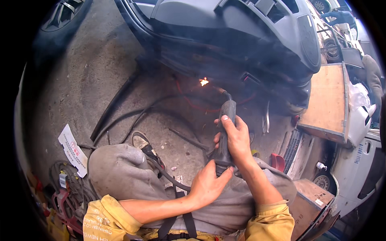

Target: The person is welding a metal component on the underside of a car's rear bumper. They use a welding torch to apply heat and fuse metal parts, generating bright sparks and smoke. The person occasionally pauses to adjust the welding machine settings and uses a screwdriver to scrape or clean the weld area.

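My right hand (238, 138) is wrapped round the black ribbed handle of a welding torch (228, 110), its thumb lying along the top. My left hand (210, 182) grips the rear end of the same handle, where a thick cable (169, 176) runs off to the left. The torch's curved neck and copper-coloured nozzle (219, 89) point up and left. Just beyond the tip burns a small orange flame (204, 82), at the shadowed lower edge of a dark vehicle interior panel (209, 44). Smoke blurs the exact contact there.
Black hoses (120, 118) and a red wire (187, 98) cross the concrete floor. At left lie a white printed sheet (73, 150) and a heap of cables (72, 188). Wooden boxes (323, 98) stand at right, near a white vehicle (356, 168). A red curved piece (277, 162) is beside my knee.
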`<state>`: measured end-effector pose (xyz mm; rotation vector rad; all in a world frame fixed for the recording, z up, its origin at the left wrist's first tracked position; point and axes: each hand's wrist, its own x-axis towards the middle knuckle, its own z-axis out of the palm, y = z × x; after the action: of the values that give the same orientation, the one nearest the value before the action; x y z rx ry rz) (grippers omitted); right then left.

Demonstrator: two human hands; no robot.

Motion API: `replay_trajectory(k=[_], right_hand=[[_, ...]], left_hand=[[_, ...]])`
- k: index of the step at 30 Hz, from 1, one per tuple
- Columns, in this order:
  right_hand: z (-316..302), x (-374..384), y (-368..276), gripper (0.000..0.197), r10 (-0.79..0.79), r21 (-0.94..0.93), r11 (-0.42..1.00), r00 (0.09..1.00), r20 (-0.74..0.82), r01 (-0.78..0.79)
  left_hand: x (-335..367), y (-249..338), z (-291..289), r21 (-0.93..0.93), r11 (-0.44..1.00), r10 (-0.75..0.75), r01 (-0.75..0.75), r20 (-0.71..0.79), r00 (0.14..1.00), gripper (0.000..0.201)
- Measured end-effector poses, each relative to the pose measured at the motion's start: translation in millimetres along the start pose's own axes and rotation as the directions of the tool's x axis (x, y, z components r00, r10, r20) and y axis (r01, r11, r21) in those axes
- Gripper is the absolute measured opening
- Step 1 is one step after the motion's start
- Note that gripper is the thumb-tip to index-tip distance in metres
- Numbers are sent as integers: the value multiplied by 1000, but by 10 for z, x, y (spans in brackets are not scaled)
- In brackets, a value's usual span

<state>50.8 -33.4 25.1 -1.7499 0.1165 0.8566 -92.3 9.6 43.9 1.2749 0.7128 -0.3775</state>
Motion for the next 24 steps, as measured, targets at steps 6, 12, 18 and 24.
replay_trajectory(k=[6,12,18,24], right_hand=[[30,3,4,37,10,0,1000,1000,-2,-10],[-34,49,88,38,-5,-22,1000,1000,18,5],[-66,-41,126,38,-74,15,997,997,-17,75],[-213,-162,410,35,-41,158,986,995,-93,55]], left_hand=[[33,1,-30,57,998,28,-27,-28,999,41],[57,-50,-4,87,995,56,-52,-43,998,45],[110,-238,69,141,978,166,-155,-66,984,45],[114,-479,170,277,939,230,-205,-59,971,36]])
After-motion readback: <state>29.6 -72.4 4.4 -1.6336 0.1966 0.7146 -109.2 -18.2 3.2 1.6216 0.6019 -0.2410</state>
